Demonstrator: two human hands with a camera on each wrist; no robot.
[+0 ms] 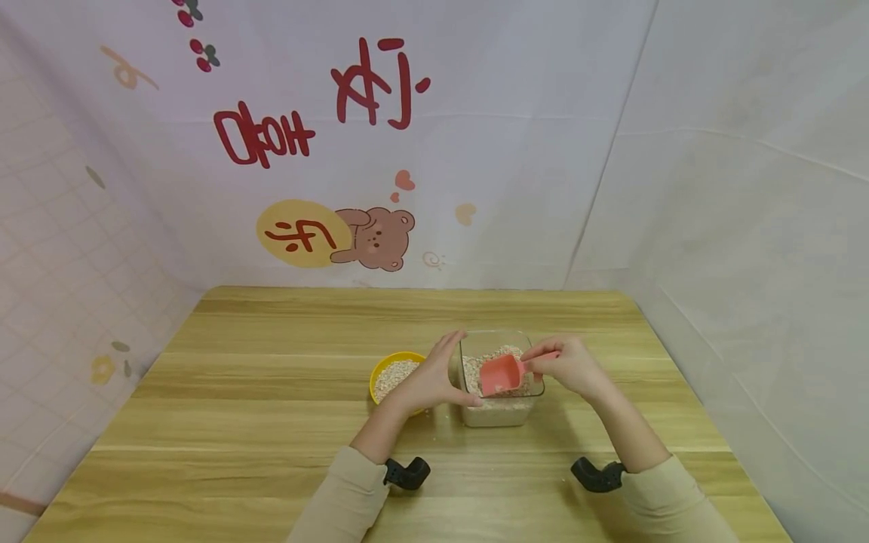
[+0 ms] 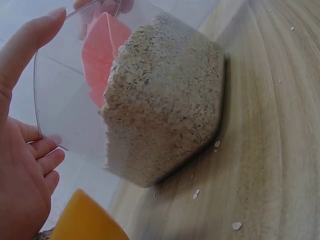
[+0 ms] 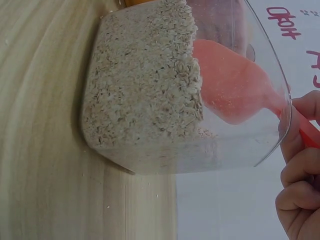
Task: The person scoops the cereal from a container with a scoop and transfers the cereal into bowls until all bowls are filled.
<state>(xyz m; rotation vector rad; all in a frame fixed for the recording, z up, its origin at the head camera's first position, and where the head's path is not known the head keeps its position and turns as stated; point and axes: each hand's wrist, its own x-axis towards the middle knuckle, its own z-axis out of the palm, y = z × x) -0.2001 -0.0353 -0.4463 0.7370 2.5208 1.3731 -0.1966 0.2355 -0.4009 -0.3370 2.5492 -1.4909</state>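
A clear square container [image 1: 490, 341] of rolled oats [image 2: 165, 85] stands on the table. My left hand [image 1: 429, 383] spans its left side, the thumb at the near rim and the fingertips at the far corner. My right hand [image 1: 570, 366] pinches the handle of a pink scoop [image 1: 499, 375] at the container's right rim. The scoop is tilted inside the container, its bowl against the oats' surface; a few flakes show in it. Left of the container, partly behind my left forearm, sits a yellow bowl [image 1: 373, 381] holding paler oat flakes [image 1: 394, 375].
Several loose flakes [image 2: 237, 226] lie on the wooden table [image 1: 258, 377] near the container. Black wrist mounts [image 1: 407, 473] are on both forearms. A printed white cloth [image 1: 502, 188] hangs behind the table and at its sides.
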